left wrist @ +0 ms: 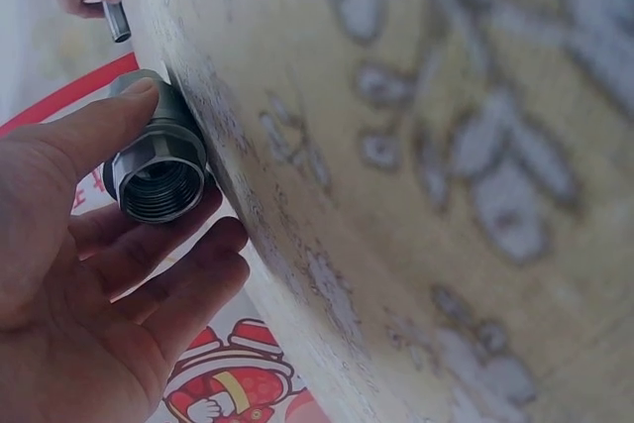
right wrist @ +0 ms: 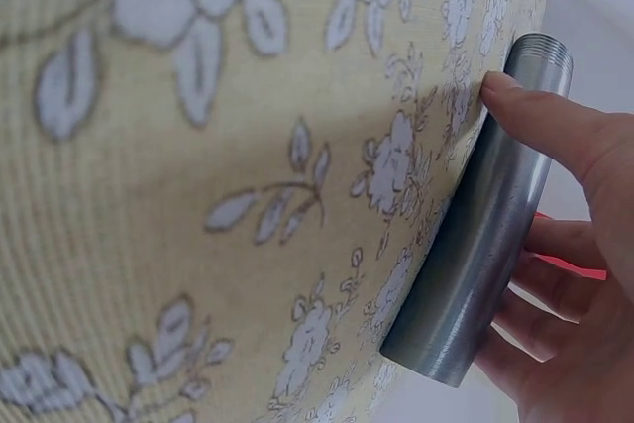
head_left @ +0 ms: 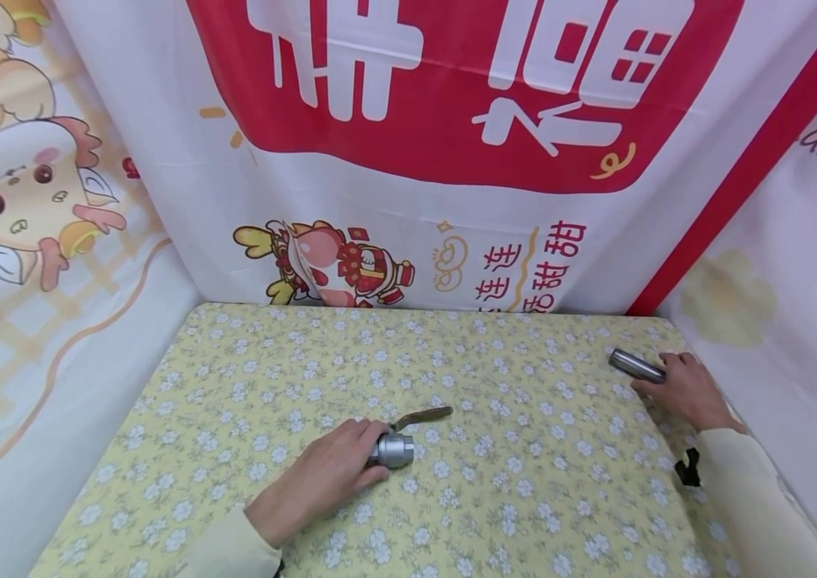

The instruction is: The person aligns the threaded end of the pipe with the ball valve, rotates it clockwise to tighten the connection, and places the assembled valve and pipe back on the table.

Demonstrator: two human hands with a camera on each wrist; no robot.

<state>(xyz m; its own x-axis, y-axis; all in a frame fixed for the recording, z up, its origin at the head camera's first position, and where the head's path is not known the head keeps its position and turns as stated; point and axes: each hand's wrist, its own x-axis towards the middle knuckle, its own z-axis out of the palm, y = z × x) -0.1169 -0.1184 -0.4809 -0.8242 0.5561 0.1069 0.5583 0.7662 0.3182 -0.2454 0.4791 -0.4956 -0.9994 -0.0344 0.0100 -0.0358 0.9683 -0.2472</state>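
Near the middle of the table, my left hand (head_left: pixel 332 464) grips a metal ball valve (head_left: pixel 396 451) whose brownish lever handle (head_left: pixel 424 416) points away to the right. In the left wrist view, the thumb lies on top of the valve (left wrist: pixel 163 170), fingers are at its far side, and its threaded opening faces the camera. At the table's right edge, my right hand (head_left: pixel 692 391) holds a grey metal pipe (head_left: pixel 636 365) between thumb and fingers. The right wrist view shows the pipe (right wrist: pixel 471 245) lying against the tablecloth, with thread at one end.
A yellow floral cloth (head_left: pixel 517 401) covers the table. Behind it hangs a red and white printed curtain (head_left: pixel 423 168). Printed white fabric walls (head_left: pixel 54 265) stand close along the left and right sides.
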